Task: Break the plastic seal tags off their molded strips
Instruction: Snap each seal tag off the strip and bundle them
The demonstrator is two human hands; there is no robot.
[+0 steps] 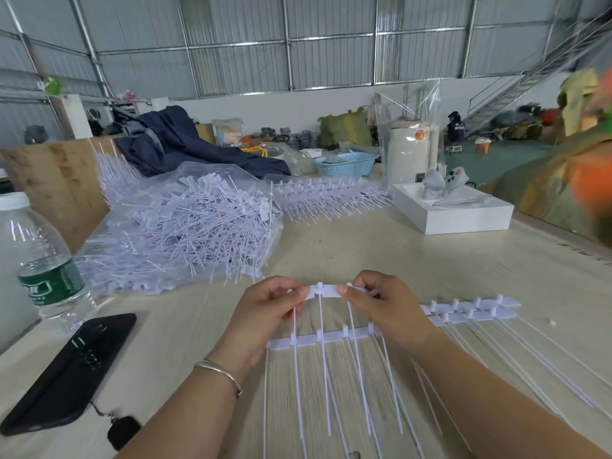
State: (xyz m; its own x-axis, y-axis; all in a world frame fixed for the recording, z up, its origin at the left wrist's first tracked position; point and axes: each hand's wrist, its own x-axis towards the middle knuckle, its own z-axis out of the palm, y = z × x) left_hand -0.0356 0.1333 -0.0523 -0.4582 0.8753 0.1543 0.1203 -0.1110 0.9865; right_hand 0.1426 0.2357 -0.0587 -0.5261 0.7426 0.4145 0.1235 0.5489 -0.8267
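head: both hands pinch strip (323, 290)
left hand (270, 304): clamps end tag
right hand (374, 301): clamps strip
step: snapping tag
next: likely bend apart

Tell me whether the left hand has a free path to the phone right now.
Probably yes, once freed: the left hand pinches the held strip, but bare table lies between it and the phone; nothing blocks.

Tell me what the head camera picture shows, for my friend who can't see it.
A person's left hand and right hand pinch a short white strip of seal tags between them above a pale table. More strips lie under the hands, and a clear bag of loose tags sits behind, with a water bottle and black phone at left.
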